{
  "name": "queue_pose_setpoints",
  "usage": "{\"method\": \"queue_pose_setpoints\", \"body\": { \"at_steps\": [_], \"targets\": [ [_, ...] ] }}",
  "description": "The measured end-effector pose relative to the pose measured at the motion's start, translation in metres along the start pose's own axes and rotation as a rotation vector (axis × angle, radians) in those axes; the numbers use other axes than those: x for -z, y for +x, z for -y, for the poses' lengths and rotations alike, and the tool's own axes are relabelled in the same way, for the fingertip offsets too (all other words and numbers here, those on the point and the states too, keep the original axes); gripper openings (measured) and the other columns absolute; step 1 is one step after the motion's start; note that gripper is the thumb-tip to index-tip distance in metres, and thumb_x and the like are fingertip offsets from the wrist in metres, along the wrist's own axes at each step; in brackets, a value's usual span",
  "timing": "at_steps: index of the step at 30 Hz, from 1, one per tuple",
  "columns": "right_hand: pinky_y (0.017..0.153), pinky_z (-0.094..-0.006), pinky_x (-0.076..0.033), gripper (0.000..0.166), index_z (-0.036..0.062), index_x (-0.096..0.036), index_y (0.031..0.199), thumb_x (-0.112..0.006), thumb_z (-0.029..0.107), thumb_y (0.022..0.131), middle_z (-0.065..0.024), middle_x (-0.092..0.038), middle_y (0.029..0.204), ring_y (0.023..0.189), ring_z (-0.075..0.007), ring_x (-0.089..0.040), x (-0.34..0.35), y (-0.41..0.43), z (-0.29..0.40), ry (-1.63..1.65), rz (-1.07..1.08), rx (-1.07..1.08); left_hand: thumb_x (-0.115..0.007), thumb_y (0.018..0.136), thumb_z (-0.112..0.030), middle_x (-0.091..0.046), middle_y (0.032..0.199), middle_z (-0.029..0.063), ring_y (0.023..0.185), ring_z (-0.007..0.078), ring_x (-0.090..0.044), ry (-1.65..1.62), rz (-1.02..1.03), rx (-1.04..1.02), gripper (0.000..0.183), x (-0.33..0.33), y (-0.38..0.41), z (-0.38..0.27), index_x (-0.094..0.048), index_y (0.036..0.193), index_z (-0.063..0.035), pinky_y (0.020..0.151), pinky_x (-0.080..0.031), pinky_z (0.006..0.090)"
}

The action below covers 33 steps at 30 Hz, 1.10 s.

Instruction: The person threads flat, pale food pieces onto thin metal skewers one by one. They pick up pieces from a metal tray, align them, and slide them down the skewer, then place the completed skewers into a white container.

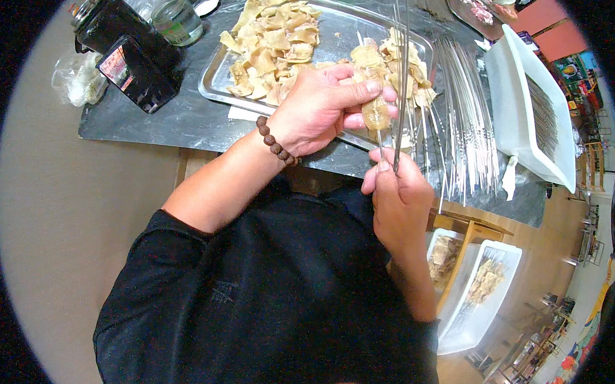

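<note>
My left hand (323,106), with a brown bead bracelet at the wrist, pinches pale yellow food slices (375,113) between thumb and fingers. A thin metal skewer (380,139) runs into these slices from below. My right hand (404,195) grips the skewer's lower end, along with further bare metal skewers (403,94) that stand up past the slices. Behind my hands, a shallow metal tray (205,82) bears a heap of loose pale slices (277,43). On the tray's right side lie skewers threaded with slices (418,76), partly hidden by my fingers and the held skewers.
Many bare skewers (467,121) fan out right of the tray, beside a white plastic bin (513,108) with more inside. A phone (139,74), dark bottle (120,28) and glass jar (177,22) stand left. Lower right, a white tub (457,329) holds loaded skewers.
</note>
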State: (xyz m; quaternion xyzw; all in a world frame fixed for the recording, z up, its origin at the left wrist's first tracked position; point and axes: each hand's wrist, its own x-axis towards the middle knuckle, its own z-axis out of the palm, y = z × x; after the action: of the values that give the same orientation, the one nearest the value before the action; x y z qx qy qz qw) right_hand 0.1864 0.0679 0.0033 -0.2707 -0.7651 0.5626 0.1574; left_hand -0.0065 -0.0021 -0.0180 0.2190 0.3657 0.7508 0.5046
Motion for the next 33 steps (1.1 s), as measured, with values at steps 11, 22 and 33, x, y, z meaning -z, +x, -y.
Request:
{"method": "queue_pose_setpoints", "body": {
  "at_steps": [11,22,33],
  "targets": [
    [0.064,-0.0341,-0.052,0.024,-0.0056,-0.066,0.108,-0.046,0.007,0.100,-0.0100,-0.064,0.068,0.063,-0.0184,-0.064,-0.012,0.016,0.014,0.002,-0.031,-0.038,-0.062,0.103,-0.015,-0.073,0.101,0.0130,0.069,0.0109,-0.057,-0.034,-0.105,0.027,0.020,0.001,0.005,0.012,-0.066,0.112,0.0026,0.066,-0.048,0.0244],
    [0.062,-0.0305,-0.048,0.021,-0.0038,-0.066,0.105,-0.049,0.008,0.101,-0.0075,-0.064,0.069,0.063,-0.0142,-0.060,-0.005,0.024,0.001,-0.023,-0.025,-0.016,-0.061,0.104,-0.019,-0.073,0.109,0.0147,0.080,0.0151,-0.067,-0.048,-0.225,0.025,0.023,-0.022,-0.004,-0.002,-0.067,0.113,0.0014,0.068,-0.053,0.0258],
    [0.063,-0.0334,-0.050,0.028,-0.0036,-0.066,0.107,-0.046,0.017,0.104,-0.0094,-0.066,0.069,0.063,-0.0169,-0.063,0.007,0.000,-0.003,-0.134,0.066,-0.089,-0.050,0.109,-0.017,-0.070,0.108,0.0145,0.101,0.0264,-0.071,-0.129,-0.149,-0.040,0.028,-0.003,0.001,0.011,-0.059,0.120,0.0064,0.093,-0.058,0.0374]
  ]
}}
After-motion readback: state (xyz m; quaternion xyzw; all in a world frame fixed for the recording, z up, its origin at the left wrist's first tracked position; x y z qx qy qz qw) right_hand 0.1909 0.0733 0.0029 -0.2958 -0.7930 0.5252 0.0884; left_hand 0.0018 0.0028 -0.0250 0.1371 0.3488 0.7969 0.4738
